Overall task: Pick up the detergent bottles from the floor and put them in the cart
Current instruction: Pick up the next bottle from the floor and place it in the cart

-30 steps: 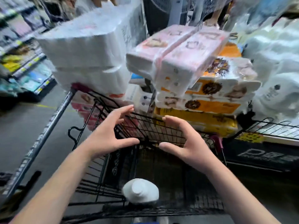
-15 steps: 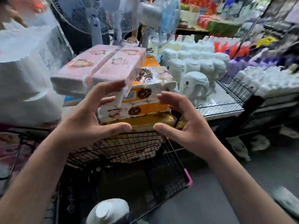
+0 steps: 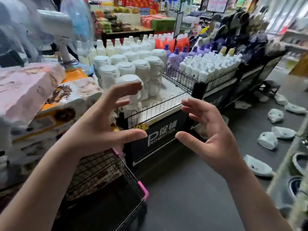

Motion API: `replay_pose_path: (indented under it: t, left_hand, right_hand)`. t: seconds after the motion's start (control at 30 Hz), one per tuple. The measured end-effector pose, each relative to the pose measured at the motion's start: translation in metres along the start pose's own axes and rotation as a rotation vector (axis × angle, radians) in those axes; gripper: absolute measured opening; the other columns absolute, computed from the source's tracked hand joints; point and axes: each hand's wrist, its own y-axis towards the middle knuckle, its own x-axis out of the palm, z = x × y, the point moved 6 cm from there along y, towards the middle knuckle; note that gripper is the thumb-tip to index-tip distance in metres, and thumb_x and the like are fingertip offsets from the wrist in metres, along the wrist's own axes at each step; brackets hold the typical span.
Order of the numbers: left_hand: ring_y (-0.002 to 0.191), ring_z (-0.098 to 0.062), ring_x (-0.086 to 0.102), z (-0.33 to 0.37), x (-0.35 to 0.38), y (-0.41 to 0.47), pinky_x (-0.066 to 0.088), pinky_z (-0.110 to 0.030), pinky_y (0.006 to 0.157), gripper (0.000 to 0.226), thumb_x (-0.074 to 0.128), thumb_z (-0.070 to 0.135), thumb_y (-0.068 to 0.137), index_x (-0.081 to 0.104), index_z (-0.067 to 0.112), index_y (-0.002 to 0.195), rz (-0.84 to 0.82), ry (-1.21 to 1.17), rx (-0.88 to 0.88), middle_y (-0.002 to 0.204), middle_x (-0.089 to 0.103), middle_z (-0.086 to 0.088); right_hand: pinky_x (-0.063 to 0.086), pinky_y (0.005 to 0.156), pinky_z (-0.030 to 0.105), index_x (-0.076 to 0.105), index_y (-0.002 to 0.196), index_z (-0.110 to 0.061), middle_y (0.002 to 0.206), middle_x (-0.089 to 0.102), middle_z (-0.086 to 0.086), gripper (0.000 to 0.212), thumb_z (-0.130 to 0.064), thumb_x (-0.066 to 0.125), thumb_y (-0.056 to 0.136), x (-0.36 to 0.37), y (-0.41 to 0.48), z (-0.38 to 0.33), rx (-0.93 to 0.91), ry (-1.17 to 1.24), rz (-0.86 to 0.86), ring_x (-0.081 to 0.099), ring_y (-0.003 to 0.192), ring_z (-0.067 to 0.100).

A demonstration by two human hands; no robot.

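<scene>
Head view, left grip (image 3: 100, 130) released, fingers spread and empty, near the wire cart (image 3: 106, 170), right grip (image 3: 215, 140) released too, holding nothing, white detergent bottles (image 3: 267, 140) scattered on the floor (image 3: 183, 189) at right, well apart from both, promotion table (image 3: 160, 130) behind.

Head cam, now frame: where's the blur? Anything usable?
Head view: motion smear is worst on the fan and tissue packs at left and along the right edge; centre is sharper, left hand, right hand and promotion sign readable; floor bottles soft but distinguishable; lighting even, no strong glare.
</scene>
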Motion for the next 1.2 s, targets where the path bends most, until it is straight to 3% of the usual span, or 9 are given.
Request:
replay_pose_path:
  t: [0.13, 0.23, 0.43, 0.5, 0.63, 0.8, 0.97, 1.1, 1.2]
  left_hand:
    - [0.149, -0.013, 0.042, 0.010, 0.097, 0.095, 0.040, -0.040, 0.121, 0.092, 0.082, 0.040, 0.078, 0.037, 0.014, 0.155, -0.120, -0.063, 0.082, 0.158, 0.046, 0.006]
    - [0.149, -0.017, 0.042, 0.015, 0.167, 0.156, 0.041, -0.046, 0.119, 0.093, 0.083, 0.042, 0.079, 0.037, 0.012, 0.155, -0.182, -0.102, 0.144, 0.158, 0.046, 0.002]
    - [0.149, -0.016, 0.042, 0.016, 0.273, 0.241, 0.039, -0.049, 0.120, 0.089, 0.083, 0.037, 0.079, 0.039, 0.016, 0.154, -0.275, -0.228, 0.170, 0.156, 0.048, 0.003]
    - [0.149, -0.017, 0.042, 0.015, 0.302, 0.270, 0.040, -0.051, 0.119, 0.089, 0.083, 0.041, 0.081, 0.039, 0.016, 0.154, -0.318, -0.247, 0.192, 0.156, 0.048, 0.003]
    - [0.150, -0.018, 0.042, 0.008, 0.361, 0.329, 0.040, -0.054, 0.118, 0.091, 0.080, 0.054, 0.082, 0.039, 0.016, 0.154, -0.412, -0.291, 0.240, 0.157, 0.047, 0.004]
    - [0.149, -0.016, 0.042, -0.016, 0.439, 0.405, 0.041, -0.053, 0.118, 0.093, 0.082, 0.051, 0.080, 0.039, 0.015, 0.155, -0.508, -0.358, 0.285, 0.157, 0.048, 0.003]
    - [0.149, -0.016, 0.042, -0.059, 0.511, 0.503, 0.040, -0.053, 0.119, 0.093, 0.082, 0.048, 0.079, 0.039, 0.015, 0.155, -0.576, -0.402, 0.311, 0.156, 0.048, 0.004]
    - [0.148, -0.012, 0.043, -0.083, 0.557, 0.592, 0.042, -0.050, 0.118, 0.091, 0.083, 0.043, 0.079, 0.039, 0.018, 0.155, -0.611, -0.435, 0.310, 0.156, 0.048, 0.007]
    - [0.148, -0.013, 0.042, -0.098, 0.595, 0.652, 0.041, -0.051, 0.118, 0.091, 0.083, 0.042, 0.079, 0.039, 0.016, 0.155, -0.639, -0.480, 0.315, 0.156, 0.048, 0.004]
  right_hand:
    - [0.042, 0.116, 0.045, 0.049, 0.146, -0.027, 0.147, 0.059, -0.008, 0.071, -0.049, 0.080, 0.086, -0.115, -0.013, 0.044, 0.068, -0.048, 0.146, 0.056, 0.139, 0.020]
    - [0.042, 0.116, 0.045, 0.048, 0.145, -0.029, 0.146, 0.060, -0.008, 0.073, -0.055, 0.079, 0.084, -0.191, -0.019, 0.074, 0.121, -0.090, 0.239, 0.057, 0.138, 0.020]
    - [0.043, 0.117, 0.044, 0.050, 0.144, -0.030, 0.144, 0.062, -0.011, 0.070, -0.050, 0.081, 0.085, -0.296, -0.030, 0.126, 0.189, -0.169, 0.355, 0.057, 0.137, 0.016]
    - [0.043, 0.117, 0.043, 0.051, 0.144, -0.027, 0.142, 0.063, -0.012, 0.069, -0.045, 0.081, 0.085, -0.321, -0.035, 0.142, 0.215, -0.192, 0.400, 0.058, 0.137, 0.015]
    - [0.043, 0.116, 0.040, 0.050, 0.144, -0.029, 0.143, 0.062, -0.013, 0.073, -0.054, 0.080, 0.083, -0.366, -0.041, 0.176, 0.259, -0.231, 0.478, 0.058, 0.136, 0.016]
    - [0.043, 0.116, 0.041, 0.051, 0.145, -0.019, 0.143, 0.063, -0.009, 0.071, -0.039, 0.084, 0.085, -0.421, -0.039, 0.236, 0.348, -0.302, 0.567, 0.058, 0.136, 0.016]
    - [0.042, 0.116, 0.037, 0.050, 0.146, -0.024, 0.144, 0.062, -0.012, 0.076, -0.051, 0.081, 0.083, -0.483, 0.004, 0.311, 0.398, -0.345, 0.609, 0.057, 0.137, 0.015]
    - [0.043, 0.118, 0.037, 0.051, 0.145, -0.020, 0.142, 0.064, -0.008, 0.069, -0.031, 0.082, 0.084, -0.545, 0.059, 0.361, 0.456, -0.352, 0.649, 0.058, 0.136, 0.016]
    - [0.043, 0.117, 0.034, 0.052, 0.144, -0.021, 0.140, 0.065, -0.009, 0.070, -0.032, 0.081, 0.081, -0.591, 0.095, 0.386, 0.475, -0.377, 0.647, 0.058, 0.136, 0.015]
